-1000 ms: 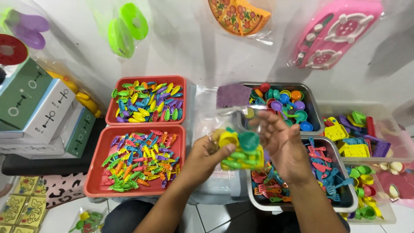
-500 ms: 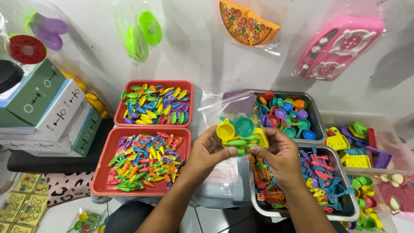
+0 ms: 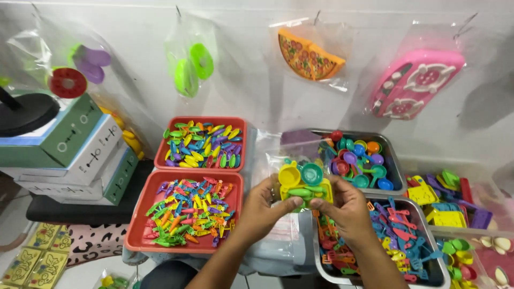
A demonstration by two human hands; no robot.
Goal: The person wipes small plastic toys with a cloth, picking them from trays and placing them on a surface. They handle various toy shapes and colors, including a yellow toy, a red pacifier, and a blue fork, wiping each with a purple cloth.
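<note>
Both hands meet at the middle of the scene, above the gap between the red trays and the metal trays. The left hand (image 3: 261, 206) and the right hand (image 3: 347, 207) are each closed around a clear plastic bag (image 3: 286, 160) from either side, fingers pinching its lower part. Inside the bag sit small toy pieces (image 3: 302, 182): a yellow cup, a teal cup, green bits and a yellow base. The bag's open top stands up towards the wall.

To the left, the near red tray (image 3: 140, 227) is filled with mixed coloured toy utensils, and the far red tray (image 3: 199, 120) with bright leaf-shaped pieces. To the right, the far metal tray (image 3: 393, 166) carries little pots and pans, while the near metal tray (image 3: 321, 265) carries orange, blue and pink spatulas. Stacked boxes (image 3: 80, 155) stand at far left. Bagged toys hang on the wall, among them a pizza (image 3: 309, 55) and a pink stove (image 3: 415, 83)
</note>
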